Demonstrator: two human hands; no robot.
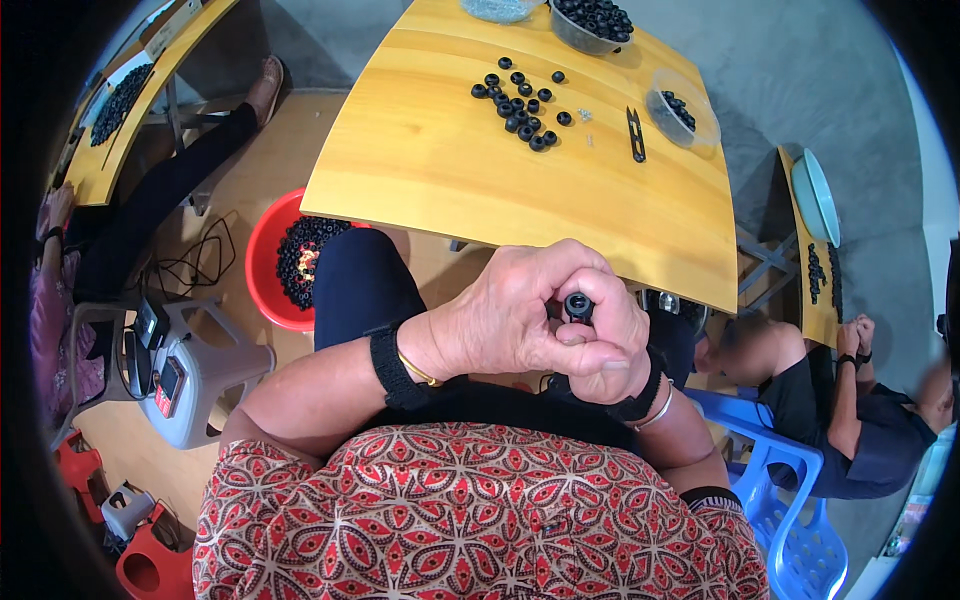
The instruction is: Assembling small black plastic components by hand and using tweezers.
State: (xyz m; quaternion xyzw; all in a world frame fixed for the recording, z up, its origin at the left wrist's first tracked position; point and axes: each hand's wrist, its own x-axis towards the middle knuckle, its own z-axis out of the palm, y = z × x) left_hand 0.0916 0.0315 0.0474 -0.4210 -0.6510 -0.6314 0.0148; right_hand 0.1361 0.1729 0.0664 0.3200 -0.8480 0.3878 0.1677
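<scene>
Close together in front of my chest, just off the table's near edge, are both hands. My left hand [500, 305] is closed, its fingers curled around a small black cylindrical part [578, 307] with a round hole in its end. Pressed against it, my right hand [622, 345] is also closed on that part, with a thumb lying across below it. The lower end of the part is hidden by the fingers. Several similar round black pieces [520, 104] lie scattered on the yellow wooden table [430, 150]. Black thread snips [636, 135] rest to their right.
A clear tub [705, 125] and a bowl heaped with black pieces [592, 25] stand on the table. On the floor at left is a red basin [262, 265] beside a grey stool [200, 375]. People sit at both sides; a blue chair [790, 490] is at right.
</scene>
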